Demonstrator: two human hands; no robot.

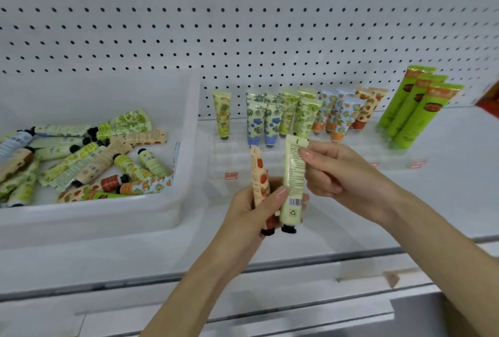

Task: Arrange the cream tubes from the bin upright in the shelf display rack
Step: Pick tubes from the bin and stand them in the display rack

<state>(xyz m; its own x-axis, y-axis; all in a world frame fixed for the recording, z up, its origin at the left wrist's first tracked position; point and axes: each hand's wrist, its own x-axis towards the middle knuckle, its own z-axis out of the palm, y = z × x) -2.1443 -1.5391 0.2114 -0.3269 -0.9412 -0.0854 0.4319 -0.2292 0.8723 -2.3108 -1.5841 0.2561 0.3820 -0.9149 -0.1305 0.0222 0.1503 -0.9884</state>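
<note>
My left hand (251,209) grips two cream tubes, caps down, in front of the rack: a strawberry-print tube (258,174) and a pale yellow tube (293,182) with its barcode side toward me. My right hand (337,174) pinches the upper part of the pale yellow tube. Behind them the clear display rack (237,158) holds several patterned tubes (297,115) upright on their caps. At the left, the white bin (178,174) holds several more tubes (89,158) lying loose.
Three tall green tubes (413,109) stand at the right of the rack. A red box (488,101) shows at the far right edge. White pegboard (243,26) backs the shelf, whose front edge (270,263) runs below my hands. Red price tags (231,176) sit on the rack front.
</note>
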